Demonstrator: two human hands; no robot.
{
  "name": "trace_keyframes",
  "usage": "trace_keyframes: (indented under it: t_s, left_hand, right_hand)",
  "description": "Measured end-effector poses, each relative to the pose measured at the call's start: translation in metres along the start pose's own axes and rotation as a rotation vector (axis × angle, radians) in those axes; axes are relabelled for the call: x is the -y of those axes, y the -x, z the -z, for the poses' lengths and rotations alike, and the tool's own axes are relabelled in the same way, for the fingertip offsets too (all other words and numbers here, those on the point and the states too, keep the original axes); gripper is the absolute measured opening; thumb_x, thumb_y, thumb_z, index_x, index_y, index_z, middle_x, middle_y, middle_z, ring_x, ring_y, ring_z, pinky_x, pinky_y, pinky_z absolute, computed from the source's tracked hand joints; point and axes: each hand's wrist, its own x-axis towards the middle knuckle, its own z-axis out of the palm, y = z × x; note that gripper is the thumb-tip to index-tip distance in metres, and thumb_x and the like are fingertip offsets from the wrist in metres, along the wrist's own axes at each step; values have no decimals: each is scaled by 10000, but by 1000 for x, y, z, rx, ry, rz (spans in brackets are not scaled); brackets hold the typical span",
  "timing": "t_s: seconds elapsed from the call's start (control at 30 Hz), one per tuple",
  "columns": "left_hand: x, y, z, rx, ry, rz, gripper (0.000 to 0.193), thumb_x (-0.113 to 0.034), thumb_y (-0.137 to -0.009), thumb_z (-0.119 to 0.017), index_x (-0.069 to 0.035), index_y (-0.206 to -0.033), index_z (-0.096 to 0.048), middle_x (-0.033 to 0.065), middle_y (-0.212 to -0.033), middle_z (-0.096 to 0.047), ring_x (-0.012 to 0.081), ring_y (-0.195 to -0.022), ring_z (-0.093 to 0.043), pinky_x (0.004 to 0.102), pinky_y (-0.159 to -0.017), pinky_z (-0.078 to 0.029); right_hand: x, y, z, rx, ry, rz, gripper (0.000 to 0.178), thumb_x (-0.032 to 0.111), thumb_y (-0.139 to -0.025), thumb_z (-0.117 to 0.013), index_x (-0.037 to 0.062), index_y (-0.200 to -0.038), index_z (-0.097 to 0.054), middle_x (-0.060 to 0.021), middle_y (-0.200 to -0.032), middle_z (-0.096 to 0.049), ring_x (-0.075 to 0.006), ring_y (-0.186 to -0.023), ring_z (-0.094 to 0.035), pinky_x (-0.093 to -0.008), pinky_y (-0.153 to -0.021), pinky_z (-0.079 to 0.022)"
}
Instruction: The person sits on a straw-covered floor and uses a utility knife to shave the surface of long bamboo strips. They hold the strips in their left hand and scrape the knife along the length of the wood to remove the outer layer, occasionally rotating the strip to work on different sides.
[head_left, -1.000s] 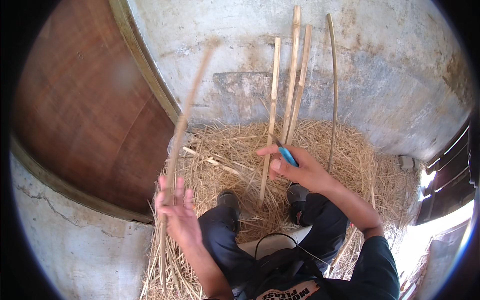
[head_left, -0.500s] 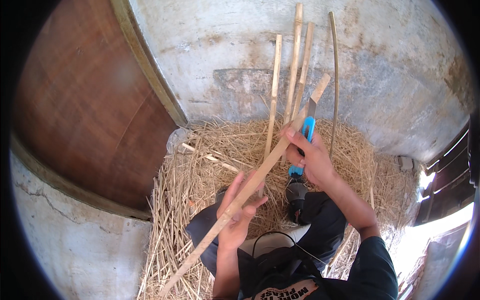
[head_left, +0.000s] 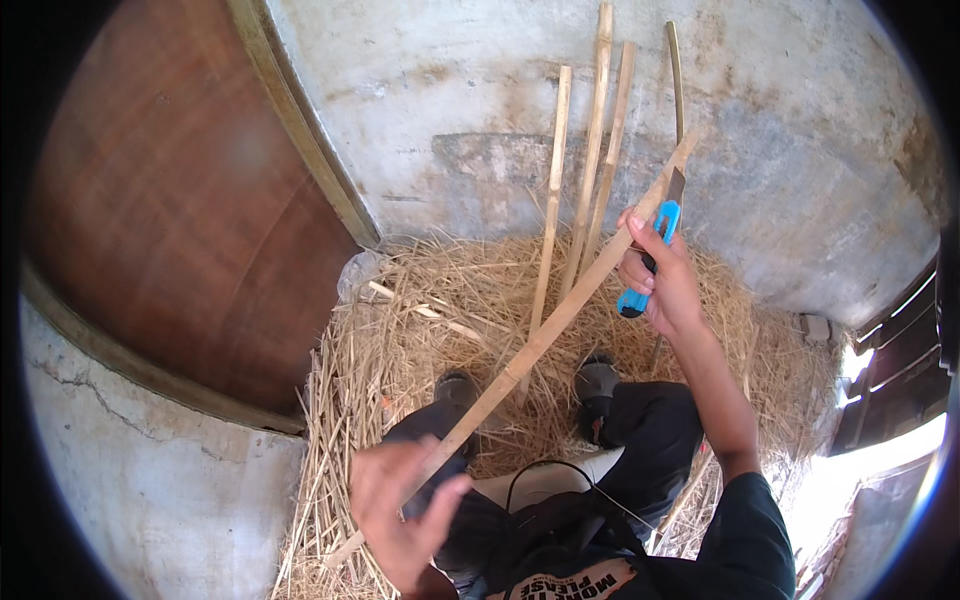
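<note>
Blue cutter (head_left: pixel 669 215), tan strip (head_left: pixel 550 330)

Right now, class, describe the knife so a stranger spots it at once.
From the pale wall, look down to the right hand. It holds the knife beside a long strip; the bright blue handle sets the knife apart from the tan strip and straw.

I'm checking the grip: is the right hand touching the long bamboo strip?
Touching. The head view shows the right hand pinching the bamboo strip, its fingers on both sides of it.
</note>
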Motion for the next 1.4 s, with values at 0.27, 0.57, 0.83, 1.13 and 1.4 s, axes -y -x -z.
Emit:
trace_keyframes:
  t_s: [0.27, 0.57, 0.83, 1.13, 1.4]
  left_hand:
    - [52, -3, -9, 571, 501, 456, 183, -88, -1045, -694, -13, -1196, -766, 53, -841, -720, 98, -768, -666, 257, -644, -485]
    - [31, 6, -34, 231, 404, 420, 320, -55, -894, -875, -34, -1207, -812, 16, -816, -653, 66, -676, -555, 238, -566, -423]
    - [39, 17, -46, 230, 522, 369, 262, -67, -906, -874, 11, -1137, -781, 45, -832, -735, 60, -664, -594, 243, -551, -442]
    - [17, 18, -53, 145, 560, 409, 237, -83, -992, -794, 43, -1192, -779, -6, -850, -719, 9, -675, -523, 195, -569, -366]
    - [-1, 16, -61, 183, 706, 465, 308, -52, -990, -789, 49, -1278, -745, 41, -870, -713, 29, -713, -542, 211, -578, -406]
  right_hand:
    - [1, -1, -1, 20, -37, 68, 355, 379, -1125, -610, 45, -1247, -611, 43, -652, -477, -34, -514, -346, -222, -491, -266]
    - [23, 15, -16, 17, 163, 168, 461, 304, -1066, -714, 30, -1418, -598, 38, -751, -601, -8, -518, -357, -211, -472, -269]
    - [28, 12, -19, 42, 166, 168, 463, 286, -1037, -749, 42, -1406, -612, 72, -748, -579, -4, -519, -345, -211, -472, -250]
    - [-22, 61, -7, 217, 601, 642, 302, 285, -1032, -737, 38, -1186, -657, -62, -906, -657, -162, -562, -548, -307, -500, -422]
    - [-28, 103, -38, 478, 1069, 867, 429, 350, -860, -862, 51, -1120, -698, -47, -812, -649, -244, -634, -680, -360, -544, -535]
